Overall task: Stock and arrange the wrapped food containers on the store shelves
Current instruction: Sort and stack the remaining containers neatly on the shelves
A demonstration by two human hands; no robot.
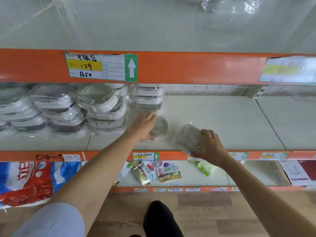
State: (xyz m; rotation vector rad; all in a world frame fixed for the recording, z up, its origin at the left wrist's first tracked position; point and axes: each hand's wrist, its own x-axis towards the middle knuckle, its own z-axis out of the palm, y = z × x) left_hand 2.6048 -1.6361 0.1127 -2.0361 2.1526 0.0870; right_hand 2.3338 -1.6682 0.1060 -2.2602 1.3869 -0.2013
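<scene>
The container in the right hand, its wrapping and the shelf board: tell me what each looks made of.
The container held by the right hand looks like clear rigid plastic: its moulded ridges show and the shelf shows through. The wrapping seems thin glossy film, crinkled, with bright glints. The shelf board looks like painted metal, pale and smooth with a soft sheen, though that is only a guess.

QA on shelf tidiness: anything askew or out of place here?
Yes. The container in the right hand sits tilted, overhanging the shelf edge. One container atop the stacks leans on its side. Sachets lie scattered on the shelf below.
</scene>
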